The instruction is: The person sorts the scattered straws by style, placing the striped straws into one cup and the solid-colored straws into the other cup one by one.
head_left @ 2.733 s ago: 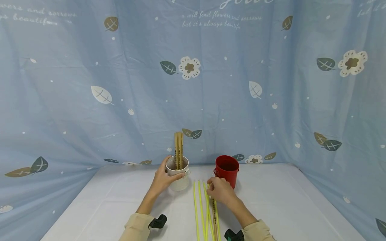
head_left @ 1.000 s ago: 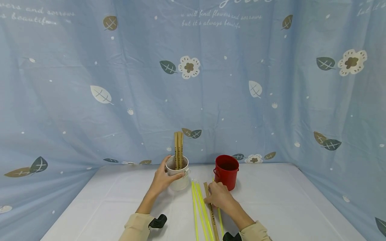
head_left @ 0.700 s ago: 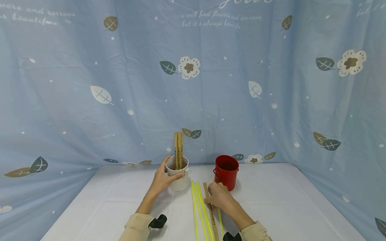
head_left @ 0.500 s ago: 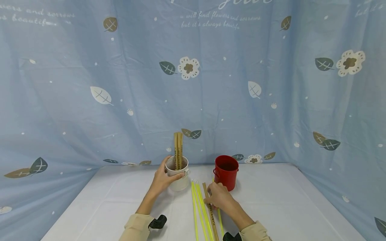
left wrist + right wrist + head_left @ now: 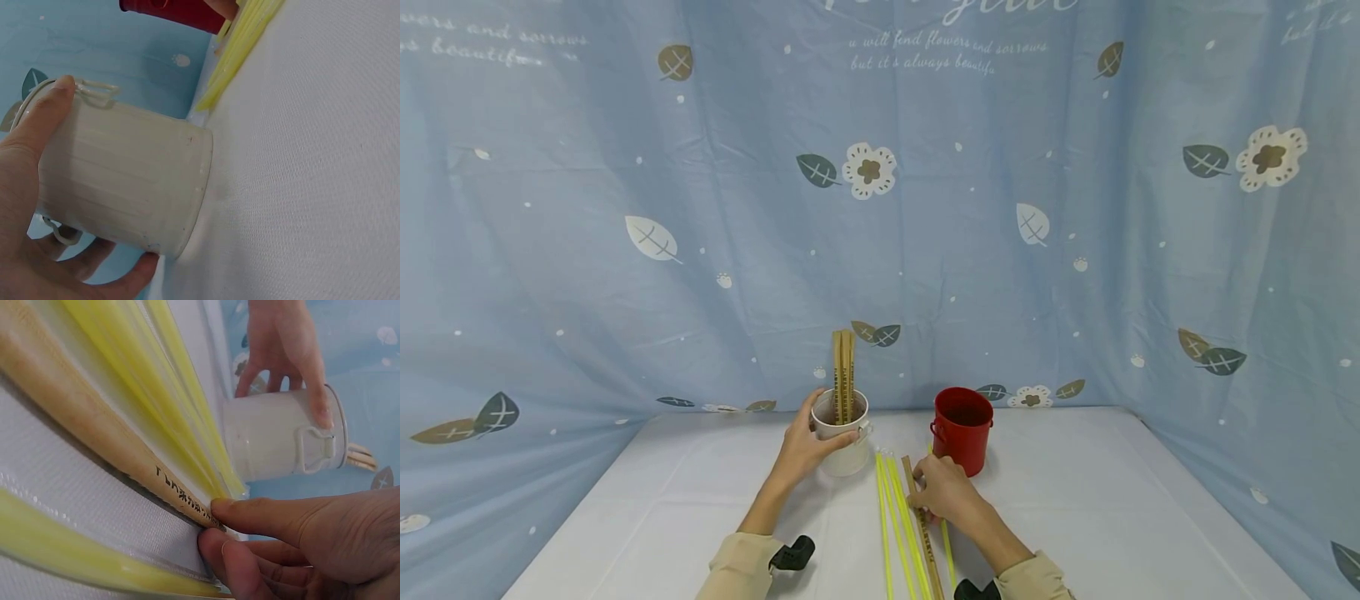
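My left hand point(image 5: 806, 448) holds a white bucket point(image 5: 847, 457) at its side, the thumb near the rim and fingers spread round the far side. Several wooden chopsticks point(image 5: 843, 379) stand upright in it. My right hand point(image 5: 949, 493) pinches another wooden chopstick point(image 5: 134, 453) between thumb and fingertips, near its far end. Printed dark characters run along that chopstick, which lies low over the cloth. Several yellow translucent sticks point(image 5: 901, 517) lie to its left, and one yellow stick point(image 5: 948, 550) lies to its right, partly under the hand.
A red bucket point(image 5: 964, 433) stands just beyond my right hand; no sticks show above its rim. White cloth point(image 5: 700, 500) covers the table. A blue patterned curtain point(image 5: 880, 250) hangs behind the table's far edge.
My right hand has come slightly nearer and taken hold of the chopstick, whose far end has swung left. The yellow sticks have bunched leftward. My left hand stays on the white bucket.
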Available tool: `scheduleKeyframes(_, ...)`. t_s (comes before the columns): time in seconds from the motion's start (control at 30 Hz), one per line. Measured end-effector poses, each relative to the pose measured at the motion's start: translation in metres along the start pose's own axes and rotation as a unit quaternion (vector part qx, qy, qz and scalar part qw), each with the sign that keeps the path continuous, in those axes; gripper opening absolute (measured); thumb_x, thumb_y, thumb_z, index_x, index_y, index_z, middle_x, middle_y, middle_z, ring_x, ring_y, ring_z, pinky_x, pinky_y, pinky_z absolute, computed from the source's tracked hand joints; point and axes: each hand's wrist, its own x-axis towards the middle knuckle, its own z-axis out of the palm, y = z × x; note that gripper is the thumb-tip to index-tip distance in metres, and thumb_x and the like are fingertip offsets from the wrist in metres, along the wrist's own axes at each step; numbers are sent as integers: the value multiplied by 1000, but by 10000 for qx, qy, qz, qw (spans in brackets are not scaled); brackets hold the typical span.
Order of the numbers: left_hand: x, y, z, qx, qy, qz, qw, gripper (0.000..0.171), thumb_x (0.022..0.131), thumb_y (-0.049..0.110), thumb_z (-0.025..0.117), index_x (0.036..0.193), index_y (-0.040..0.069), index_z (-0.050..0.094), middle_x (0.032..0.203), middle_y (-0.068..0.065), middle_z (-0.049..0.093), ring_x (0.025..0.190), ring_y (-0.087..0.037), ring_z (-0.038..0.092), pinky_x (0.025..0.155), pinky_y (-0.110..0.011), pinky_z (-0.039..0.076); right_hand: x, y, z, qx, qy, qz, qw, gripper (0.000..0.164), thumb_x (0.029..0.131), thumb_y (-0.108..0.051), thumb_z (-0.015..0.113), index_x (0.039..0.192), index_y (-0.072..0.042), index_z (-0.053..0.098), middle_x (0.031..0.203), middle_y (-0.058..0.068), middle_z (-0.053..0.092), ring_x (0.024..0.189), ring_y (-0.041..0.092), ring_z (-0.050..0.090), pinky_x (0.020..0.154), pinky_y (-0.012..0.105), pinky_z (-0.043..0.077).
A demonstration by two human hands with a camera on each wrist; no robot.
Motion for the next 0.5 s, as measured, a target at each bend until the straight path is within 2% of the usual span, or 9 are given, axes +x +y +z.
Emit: scheduleKeyframes(0.5, 0, 0, -1, 1, -13, 10, 10000, 102, 74, 46, 84, 155, 25, 26, 145, -17, 45, 127, -40, 53, 90, -50, 52, -2, -4, -1, 62, -186, -78, 9998, 36, 82, -10, 79, 113, 3, 67, 62, 6, 60, 45, 16, 61, 47, 23, 51)
